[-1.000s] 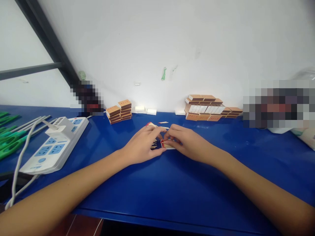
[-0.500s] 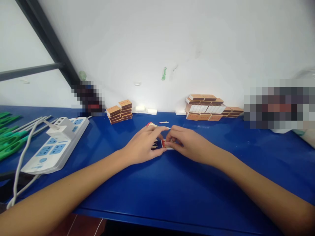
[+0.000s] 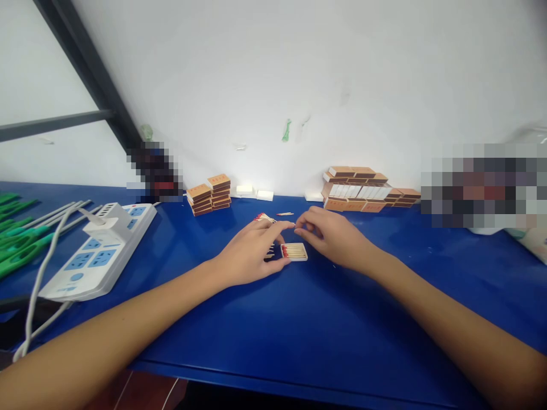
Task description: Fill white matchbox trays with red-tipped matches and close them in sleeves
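A small white matchbox tray [image 3: 301, 247] lies on the blue table, holding a layer of red-headed matches [image 3: 293, 250]. My left hand [image 3: 252, 250] rests beside it with fingers stretched apart, the thumb tip at the tray's near left corner. Beyond and under this hand is a loose pile of matches [image 3: 264, 217], partly hidden by the fingers. My right hand [image 3: 327, 230] hovers just behind and right of the tray, thumb and forefinger pinched. A tiny pale end, apparently of a match [image 3: 294, 224], shows between its fingertips and my left forefinger.
Further back lie loose matches [image 3: 285, 214]. Stacked matchboxes stand along the wall, one stack [image 3: 209, 195] left and a larger one [image 3: 354, 188] right, with white trays [image 3: 265, 195] between. A power strip [image 3: 106, 250] and green-handled tools [image 3: 21, 245] are at the left.
My right hand has lifted off the tray and moved slightly back and right, uncovering the matches in it. My left hand stays almost in place.
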Demonstrator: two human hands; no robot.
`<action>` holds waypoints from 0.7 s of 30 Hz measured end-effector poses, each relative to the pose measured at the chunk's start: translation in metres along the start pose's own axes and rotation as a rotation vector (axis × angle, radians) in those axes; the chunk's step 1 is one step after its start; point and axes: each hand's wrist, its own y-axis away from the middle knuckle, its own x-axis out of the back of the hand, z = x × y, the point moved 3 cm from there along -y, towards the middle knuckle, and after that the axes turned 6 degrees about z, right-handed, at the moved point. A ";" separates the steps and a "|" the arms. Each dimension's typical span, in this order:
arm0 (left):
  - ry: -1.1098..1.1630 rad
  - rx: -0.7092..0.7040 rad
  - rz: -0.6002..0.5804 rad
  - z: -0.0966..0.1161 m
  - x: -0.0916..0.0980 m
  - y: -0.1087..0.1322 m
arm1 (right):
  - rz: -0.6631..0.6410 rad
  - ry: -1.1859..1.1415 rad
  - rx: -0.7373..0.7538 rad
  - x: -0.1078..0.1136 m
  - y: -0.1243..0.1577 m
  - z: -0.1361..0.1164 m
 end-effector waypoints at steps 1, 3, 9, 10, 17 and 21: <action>-0.002 -0.003 -0.001 0.000 0.000 0.000 | 0.015 0.011 -0.020 -0.003 -0.003 0.005; -0.005 -0.006 -0.004 0.001 0.000 0.000 | 0.018 0.026 -0.058 -0.011 -0.010 0.014; -0.015 0.000 0.001 0.000 0.000 0.001 | -0.041 0.079 -0.113 -0.027 -0.024 0.024; -0.016 0.002 0.003 -0.001 0.000 0.001 | -0.044 0.082 -0.110 -0.027 -0.024 0.025; -0.032 0.028 0.007 0.001 0.002 -0.002 | -0.017 0.045 -0.082 -0.008 -0.011 0.021; -0.048 0.052 0.023 0.000 0.003 -0.002 | -0.050 -0.057 -0.059 0.007 -0.001 0.007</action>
